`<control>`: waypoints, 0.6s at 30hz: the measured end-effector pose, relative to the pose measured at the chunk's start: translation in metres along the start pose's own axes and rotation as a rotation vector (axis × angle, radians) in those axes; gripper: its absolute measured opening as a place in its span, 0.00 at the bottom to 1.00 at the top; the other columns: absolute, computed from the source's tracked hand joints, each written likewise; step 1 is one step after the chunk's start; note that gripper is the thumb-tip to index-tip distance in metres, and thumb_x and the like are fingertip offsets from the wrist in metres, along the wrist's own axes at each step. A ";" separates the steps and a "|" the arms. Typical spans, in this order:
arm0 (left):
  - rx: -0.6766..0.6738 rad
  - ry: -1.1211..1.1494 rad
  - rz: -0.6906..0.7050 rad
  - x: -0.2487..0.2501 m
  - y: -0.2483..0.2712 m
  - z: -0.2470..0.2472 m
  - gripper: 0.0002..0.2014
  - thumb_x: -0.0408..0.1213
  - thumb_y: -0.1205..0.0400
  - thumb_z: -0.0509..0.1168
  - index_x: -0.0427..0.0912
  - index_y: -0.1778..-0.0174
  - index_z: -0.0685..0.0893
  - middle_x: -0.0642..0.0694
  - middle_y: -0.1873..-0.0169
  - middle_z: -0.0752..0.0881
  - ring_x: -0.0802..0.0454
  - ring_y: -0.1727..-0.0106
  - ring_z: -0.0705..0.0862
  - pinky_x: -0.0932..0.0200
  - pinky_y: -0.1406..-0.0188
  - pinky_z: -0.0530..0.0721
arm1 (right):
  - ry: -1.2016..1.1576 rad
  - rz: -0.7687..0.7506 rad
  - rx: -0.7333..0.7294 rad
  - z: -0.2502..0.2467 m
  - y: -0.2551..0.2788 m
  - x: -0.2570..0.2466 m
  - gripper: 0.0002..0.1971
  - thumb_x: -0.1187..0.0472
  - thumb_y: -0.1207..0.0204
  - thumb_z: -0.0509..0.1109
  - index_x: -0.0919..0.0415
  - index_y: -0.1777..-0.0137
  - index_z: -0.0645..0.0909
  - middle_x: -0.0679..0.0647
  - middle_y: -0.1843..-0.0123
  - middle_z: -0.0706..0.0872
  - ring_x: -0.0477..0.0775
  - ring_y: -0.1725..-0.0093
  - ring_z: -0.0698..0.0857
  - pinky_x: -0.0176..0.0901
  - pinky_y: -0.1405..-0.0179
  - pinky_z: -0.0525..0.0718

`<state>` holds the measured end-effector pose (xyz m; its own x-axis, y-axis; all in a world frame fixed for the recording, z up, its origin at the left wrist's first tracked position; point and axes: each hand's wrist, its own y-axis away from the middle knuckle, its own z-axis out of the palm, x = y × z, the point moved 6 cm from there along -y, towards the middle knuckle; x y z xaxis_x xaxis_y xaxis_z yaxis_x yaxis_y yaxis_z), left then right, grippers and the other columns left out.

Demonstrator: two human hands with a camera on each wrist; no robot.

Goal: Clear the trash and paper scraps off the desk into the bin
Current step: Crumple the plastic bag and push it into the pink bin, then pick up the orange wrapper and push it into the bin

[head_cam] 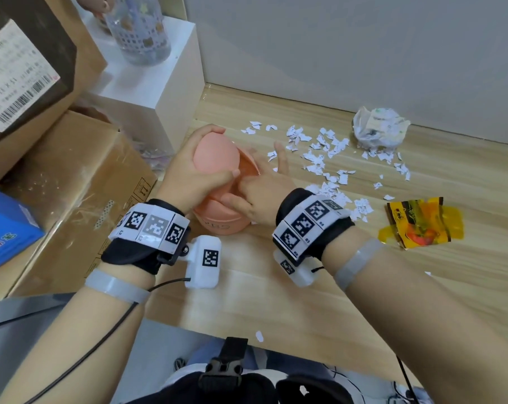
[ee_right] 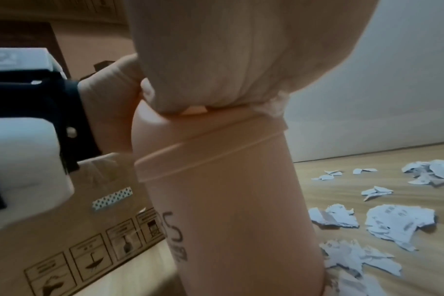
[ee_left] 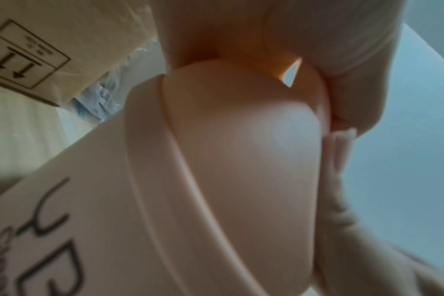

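Observation:
A small pink bin (head_cam: 218,223) with a domed swing lid (head_cam: 215,153) stands on the wooden desk (head_cam: 276,287). My left hand (head_cam: 188,167) grips the lid and tips it open. My right hand (head_cam: 261,188) is at the opening, thumb on the rim, index finger straight, other fingers curled inward. White paper edges (ee_right: 274,108) show under those fingers at the rim. Many torn paper scraps (head_cam: 319,158) lie to the right of the bin (ee_right: 228,200). A crumpled paper wad (head_cam: 378,129) sits by the wall, and a yellow wrapper (head_cam: 421,223) lies at the right.
A cardboard box (head_cam: 72,185) stands close on the bin's left, with a blue box (head_cam: 5,228) on it. A white block (head_cam: 151,83) carrying a bottle (head_cam: 139,30) stands behind. One scrap (head_cam: 259,336) lies near the desk's front edge.

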<state>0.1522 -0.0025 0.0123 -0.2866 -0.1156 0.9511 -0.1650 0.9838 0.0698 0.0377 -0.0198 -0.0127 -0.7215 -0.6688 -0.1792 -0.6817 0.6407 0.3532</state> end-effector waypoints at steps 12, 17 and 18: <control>0.005 -0.040 0.002 0.002 0.000 -0.001 0.30 0.49 0.42 0.71 0.60 0.43 0.75 0.60 0.41 0.77 0.64 0.44 0.77 0.66 0.42 0.75 | -0.099 -0.033 0.199 0.000 0.029 0.011 0.20 0.36 0.26 0.58 0.46 0.47 0.84 0.40 0.43 0.85 0.47 0.17 0.48 0.66 0.29 0.27; 0.050 -0.033 -0.006 0.001 0.004 -0.004 0.27 0.41 0.38 0.70 0.57 0.42 0.74 0.63 0.44 0.77 0.71 0.48 0.77 0.79 0.52 0.74 | -0.315 -0.062 0.236 0.003 0.026 0.008 0.16 0.44 0.30 0.69 0.48 0.44 0.83 0.42 0.39 0.84 0.46 0.18 0.52 0.67 0.26 0.39; 0.070 -0.043 -0.007 0.000 0.005 -0.006 0.27 0.41 0.38 0.70 0.57 0.42 0.74 0.62 0.44 0.76 0.69 0.48 0.76 0.79 0.52 0.74 | -0.436 -0.081 0.336 0.002 0.033 0.012 0.15 0.50 0.32 0.74 0.49 0.45 0.83 0.43 0.40 0.83 0.46 0.22 0.62 0.64 0.27 0.50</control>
<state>0.1566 0.0036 0.0147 -0.3256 -0.1293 0.9366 -0.2317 0.9713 0.0536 0.0067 -0.0060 -0.0055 -0.5997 -0.5492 -0.5820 -0.6872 0.7261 0.0228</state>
